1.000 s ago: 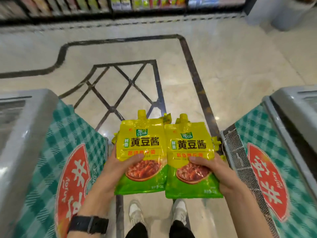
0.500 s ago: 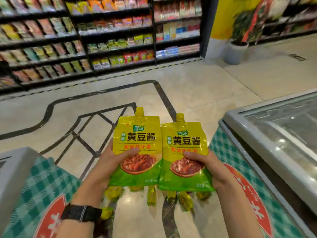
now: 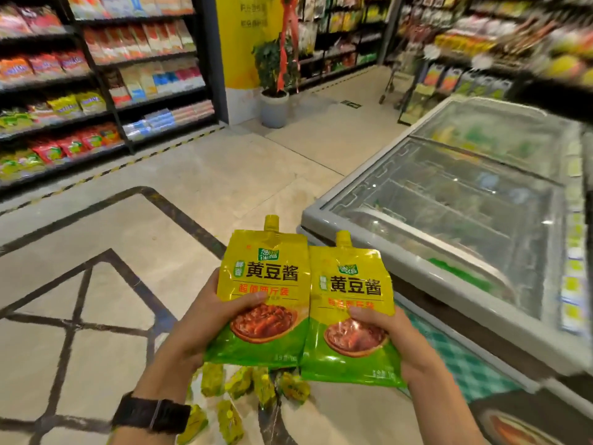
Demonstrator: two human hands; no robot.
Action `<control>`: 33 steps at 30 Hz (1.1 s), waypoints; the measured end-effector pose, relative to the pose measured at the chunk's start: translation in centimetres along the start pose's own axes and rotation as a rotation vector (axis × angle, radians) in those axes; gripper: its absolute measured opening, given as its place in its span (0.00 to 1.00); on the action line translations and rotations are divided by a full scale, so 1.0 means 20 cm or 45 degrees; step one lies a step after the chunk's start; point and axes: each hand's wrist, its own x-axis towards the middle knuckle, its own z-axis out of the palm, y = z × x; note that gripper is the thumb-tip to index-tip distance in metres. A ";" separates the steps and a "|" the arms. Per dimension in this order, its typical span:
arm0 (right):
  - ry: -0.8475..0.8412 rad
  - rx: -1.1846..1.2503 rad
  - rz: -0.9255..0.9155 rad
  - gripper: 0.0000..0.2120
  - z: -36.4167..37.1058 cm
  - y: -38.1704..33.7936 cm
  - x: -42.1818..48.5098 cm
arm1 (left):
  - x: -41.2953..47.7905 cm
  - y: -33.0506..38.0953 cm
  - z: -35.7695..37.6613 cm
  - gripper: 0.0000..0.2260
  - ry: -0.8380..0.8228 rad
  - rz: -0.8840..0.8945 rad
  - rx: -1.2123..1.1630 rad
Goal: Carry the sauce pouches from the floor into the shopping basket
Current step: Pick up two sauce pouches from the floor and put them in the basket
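Both hands are loaded. Your left hand has its thumb clamped over the front of the left pouch, and your right hand grips the right pouch the same way, both upright with edges touching. So you're mid-carry, I'd say. More floor pouches lie below your wrists. No basket in view yet, so the next move is finding it, then lowering these in spouts up. Versus half a second back, the grip's unchanged, but the view has swung up and right — the freezer now fills that side.
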 end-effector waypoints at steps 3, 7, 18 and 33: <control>0.190 0.054 -0.081 0.34 -0.08 0.00 -0.14 | 0.10 0.03 0.13 0.48 -0.247 -0.024 0.028; 0.418 0.149 -0.186 0.27 -0.26 0.00 -0.42 | 0.16 0.00 0.42 0.44 -0.475 -0.056 0.044; 0.923 0.474 -0.438 0.22 -0.98 0.19 -1.27 | -0.05 -0.24 1.62 0.51 -1.018 -0.092 0.315; 1.461 0.867 -0.627 0.29 -2.14 0.65 -2.51 | -0.90 -0.88 3.45 0.32 -1.619 -0.154 0.597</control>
